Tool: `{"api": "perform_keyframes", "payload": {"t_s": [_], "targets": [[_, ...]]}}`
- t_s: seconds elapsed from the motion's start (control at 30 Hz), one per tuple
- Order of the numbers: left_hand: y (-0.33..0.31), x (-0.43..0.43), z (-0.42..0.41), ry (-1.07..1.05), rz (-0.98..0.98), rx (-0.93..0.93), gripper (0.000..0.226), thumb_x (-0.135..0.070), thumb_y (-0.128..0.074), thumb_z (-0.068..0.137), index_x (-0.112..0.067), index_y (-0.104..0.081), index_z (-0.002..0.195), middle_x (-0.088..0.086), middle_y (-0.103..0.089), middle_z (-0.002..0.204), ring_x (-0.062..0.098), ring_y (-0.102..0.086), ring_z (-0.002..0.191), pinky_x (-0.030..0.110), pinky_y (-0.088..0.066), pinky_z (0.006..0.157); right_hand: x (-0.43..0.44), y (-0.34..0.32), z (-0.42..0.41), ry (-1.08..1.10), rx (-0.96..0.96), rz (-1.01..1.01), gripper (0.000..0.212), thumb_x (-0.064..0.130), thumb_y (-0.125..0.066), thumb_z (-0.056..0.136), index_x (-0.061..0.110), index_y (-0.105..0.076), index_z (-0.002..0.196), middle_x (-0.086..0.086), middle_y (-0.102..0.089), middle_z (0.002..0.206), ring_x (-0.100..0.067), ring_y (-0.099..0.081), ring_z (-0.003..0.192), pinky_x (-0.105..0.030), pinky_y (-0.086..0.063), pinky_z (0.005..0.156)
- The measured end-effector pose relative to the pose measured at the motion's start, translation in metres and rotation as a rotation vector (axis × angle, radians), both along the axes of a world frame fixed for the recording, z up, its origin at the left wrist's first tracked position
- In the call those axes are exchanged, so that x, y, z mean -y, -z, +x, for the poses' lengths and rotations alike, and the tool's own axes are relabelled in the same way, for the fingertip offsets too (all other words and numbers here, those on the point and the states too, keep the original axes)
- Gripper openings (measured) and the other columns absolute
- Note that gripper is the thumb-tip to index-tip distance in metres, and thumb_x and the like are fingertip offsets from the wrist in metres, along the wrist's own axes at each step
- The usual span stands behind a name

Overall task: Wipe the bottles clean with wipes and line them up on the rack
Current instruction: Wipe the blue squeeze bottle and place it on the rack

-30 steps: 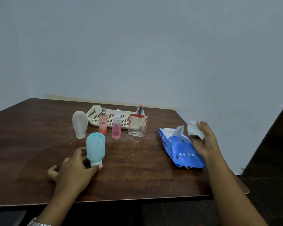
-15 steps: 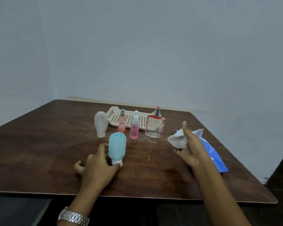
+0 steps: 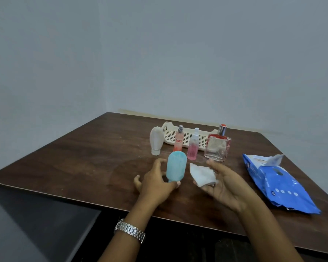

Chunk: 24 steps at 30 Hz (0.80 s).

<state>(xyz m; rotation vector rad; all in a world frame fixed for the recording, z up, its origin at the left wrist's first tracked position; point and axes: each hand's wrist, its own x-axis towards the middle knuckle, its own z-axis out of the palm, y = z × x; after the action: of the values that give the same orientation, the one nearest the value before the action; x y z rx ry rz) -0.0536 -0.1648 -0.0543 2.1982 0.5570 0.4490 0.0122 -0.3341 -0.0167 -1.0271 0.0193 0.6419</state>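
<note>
One teal bottle (image 3: 176, 166) in left hand (image 3: 155, 184) | right hand (image 3: 227, 188) palm-up, holding wipe (image 3: 203, 174)

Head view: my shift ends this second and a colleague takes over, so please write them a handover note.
Left hand grips the blue bottle low down, on the table.
Right hand holds a white wipe in cupped fingers beside that bottle, just short of it.
White bottle, orange spray bottle, pink spray bottle and glass perfume bottle stand in front of the rack; no bottle is on it.
Wipes pack lies open at the right.
Done: one wipe is out.
Left: wipe the five bottles and line them up on the rack.
</note>
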Motion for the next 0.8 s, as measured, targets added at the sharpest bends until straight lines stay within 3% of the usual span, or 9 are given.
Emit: {"api": "perform_keyframes", "payload": {"t_s": [0.1, 0.17, 0.3, 0.43, 0.53, 0.7, 0.77, 0.8], "targets": [[-0.007, -0.013, -0.001, 0.033, 0.001, -0.02, 0.057, -0.046, -0.073, 0.076, -0.038, -0.044, 0.125, -0.013, -0.066, 0.112, 0.012, -0.053, 0.12, 0.036, -0.021, 0.103, 0.0, 0.0, -0.006, -0.045, 0.118, 0.029, 0.032, -0.01, -0.047, 0.087, 0.003, -0.052, 0.117, -0.023, -0.061, 0.114, -0.03, -0.062, 0.097, -0.033, -0.059, 0.064], [-0.007, -0.02, -0.003, 0.058, -0.031, -0.019, 0.056, -0.048, -0.071, 0.078, -0.038, -0.047, 0.127, -0.011, -0.067, 0.112, 0.013, -0.055, 0.117, 0.035, -0.025, 0.099, -0.004, 0.003, -0.009, -0.021, 0.176, -0.019, 0.03, -0.016, -0.045, 0.086, 0.001, -0.055, 0.109, -0.023, -0.06, 0.114, -0.026, -0.063, 0.092, -0.026, -0.058, 0.06], [-0.002, -0.028, -0.006, 0.068, -0.09, 0.014, 0.054, -0.051, -0.072, 0.076, -0.038, -0.051, 0.124, -0.011, -0.069, 0.108, 0.01, -0.059, 0.11, 0.038, -0.029, 0.107, -0.009, 0.014, -0.011, 0.045, 0.22, -0.142, 0.029, -0.014, -0.05, 0.086, 0.006, -0.055, 0.106, -0.016, -0.059, 0.106, -0.022, -0.065, 0.078, -0.031, -0.059, 0.056], [0.005, -0.028, -0.007, 0.073, -0.061, 0.045, 0.056, -0.055, -0.071, 0.076, -0.037, -0.05, 0.125, -0.012, -0.072, 0.098, 0.006, -0.059, 0.107, 0.04, -0.022, 0.11, -0.017, 0.018, -0.012, 0.096, 0.327, -0.299, 0.024, -0.013, -0.052, 0.085, 0.008, -0.055, 0.097, -0.013, -0.058, 0.102, -0.02, -0.063, 0.081, -0.03, -0.058, 0.063], [0.009, -0.029, -0.007, 0.067, -0.056, 0.071, 0.057, -0.057, -0.07, 0.075, -0.036, -0.049, 0.124, -0.012, -0.073, 0.092, 0.005, -0.059, 0.107, 0.042, -0.02, 0.111, -0.023, 0.017, -0.012, 0.034, 0.343, -0.243, 0.02, -0.011, -0.053, 0.084, 0.007, -0.061, 0.081, -0.011, -0.069, 0.092, -0.018, -0.065, 0.079, -0.026, -0.056, 0.065], [0.013, -0.03, -0.007, 0.053, -0.033, 0.087, 0.059, -0.061, -0.07, 0.073, -0.035, -0.051, 0.122, -0.013, -0.072, 0.087, 0.004, -0.059, 0.104, 0.041, -0.021, 0.108, -0.026, 0.017, -0.008, 0.014, 0.286, -0.117, 0.008, 0.008, -0.058, 0.088, 0.004, -0.065, 0.087, -0.014, -0.069, 0.098, -0.021, -0.066, 0.085, -0.028, -0.057, 0.069], [0.014, -0.031, -0.006, 0.049, -0.032, 0.086, 0.059, -0.061, -0.069, 0.073, -0.034, -0.051, 0.122, -0.013, -0.072, 0.085, 0.004, -0.059, 0.103, 0.041, -0.02, 0.108, -0.023, 0.018, -0.006, 0.006, 0.27, -0.113, 0.001, 0.007, -0.06, 0.086, 0.007, -0.061, 0.087, -0.017, -0.065, 0.106, -0.025, -0.066, 0.086, -0.032, -0.058, 0.066], [0.014, -0.031, -0.006, 0.048, -0.032, 0.085, 0.059, -0.062, -0.069, 0.073, -0.034, -0.051, 0.122, -0.013, -0.072, 0.085, 0.004, -0.059, 0.103, 0.042, -0.02, 0.109, -0.022, 0.018, -0.004, 0.001, 0.289, -0.137, 0.007, 0.002, -0.061, 0.085, 0.008, -0.058, 0.089, -0.018, -0.064, 0.106, -0.025, -0.067, 0.084, -0.033, -0.058, 0.064]]}}
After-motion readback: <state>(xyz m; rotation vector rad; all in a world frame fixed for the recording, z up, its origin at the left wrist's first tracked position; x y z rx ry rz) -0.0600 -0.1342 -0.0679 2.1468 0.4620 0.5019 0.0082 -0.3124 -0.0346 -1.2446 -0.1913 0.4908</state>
